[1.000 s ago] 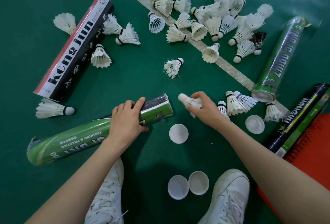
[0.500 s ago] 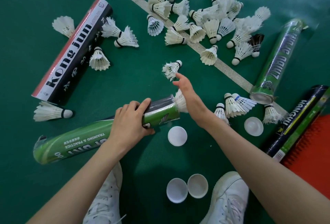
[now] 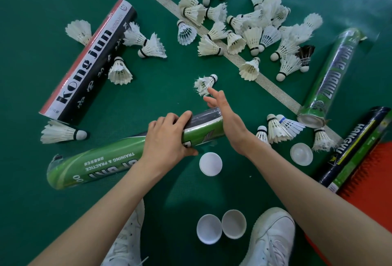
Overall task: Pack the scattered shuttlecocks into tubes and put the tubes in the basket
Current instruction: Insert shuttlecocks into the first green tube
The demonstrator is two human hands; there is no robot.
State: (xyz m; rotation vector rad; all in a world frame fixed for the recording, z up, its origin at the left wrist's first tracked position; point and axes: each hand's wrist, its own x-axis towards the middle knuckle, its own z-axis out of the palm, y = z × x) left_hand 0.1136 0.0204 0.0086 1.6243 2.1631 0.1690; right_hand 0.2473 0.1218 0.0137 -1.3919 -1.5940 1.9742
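My left hand grips a green tube that lies on the green floor, its open mouth pointing right. Flat against that mouth is my right hand, fingers straight and reaching past it toward a frayed shuttlecock. Whatever is inside the tube is hidden. Several white shuttlecocks lie heaped across the white court line farther away. A small group of shuttlecocks sits to the right of my right wrist. The orange basket shows at the right edge.
A black and white "Kong jun" tube lies at the left, a clear green tube at the right, two dark tubes beside the basket. White caps lie near my white shoes.
My right hand carried a shuttlecock to the tube's mouth and pushed it in. The feathers that stuck out half a second ago are gone, and the hand now lies flat over the opening.
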